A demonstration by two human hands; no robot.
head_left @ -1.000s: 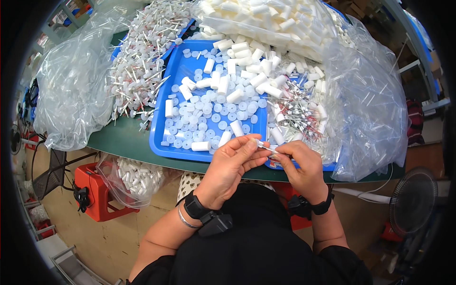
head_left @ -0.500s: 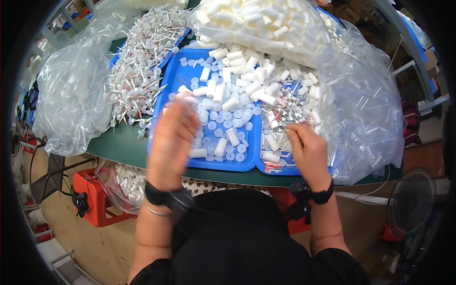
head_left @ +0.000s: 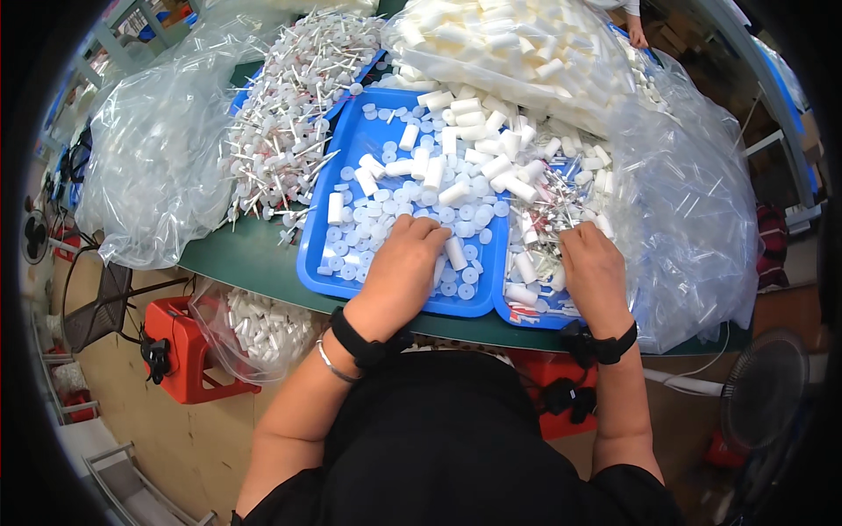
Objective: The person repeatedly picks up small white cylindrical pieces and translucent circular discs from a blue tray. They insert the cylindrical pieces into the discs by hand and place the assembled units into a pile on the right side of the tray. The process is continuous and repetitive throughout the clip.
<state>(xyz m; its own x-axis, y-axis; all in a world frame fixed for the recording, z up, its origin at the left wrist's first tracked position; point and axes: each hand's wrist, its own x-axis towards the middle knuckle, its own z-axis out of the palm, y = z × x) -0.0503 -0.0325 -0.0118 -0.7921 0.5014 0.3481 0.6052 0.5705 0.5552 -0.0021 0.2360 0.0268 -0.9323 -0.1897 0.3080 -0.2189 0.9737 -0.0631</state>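
My left hand (head_left: 399, 273) has moved off the left side of the blue plastic middle tray (head_left: 306, 268), where it was a blur half a second ago, and is now down at its front centre. My right hand (head_left: 598, 270) has stayed at the blue plastic right tray (head_left: 519, 317). A second ago both met over a thin white piece; now they're apart and that piece doesn't show in either.

Left: fingers bent and close together, tips down among the translucent pale-blue round plastic discs (head_left: 358, 235), a white plastic cylinder (head_left: 455, 253) just right of them. Can't tell if I've pinched anything; my knuckles cover it. Right: fingers bunched, thumb near them, tips at the edge of the heap of thin metal-and-red pieces (head_left: 551, 200). Grip hidden, can't tell there either.

For the work: reads as a pick-up step, one hand per tray, nothing visibly joined between them. Discs lie loose in the middle tray, thin pieces in the right one. Heap of thin white sticks with pale discs on them (head_left: 285, 118) sits left of the middle tray on the green worktop (head_left: 248, 261); those look like finished ones.
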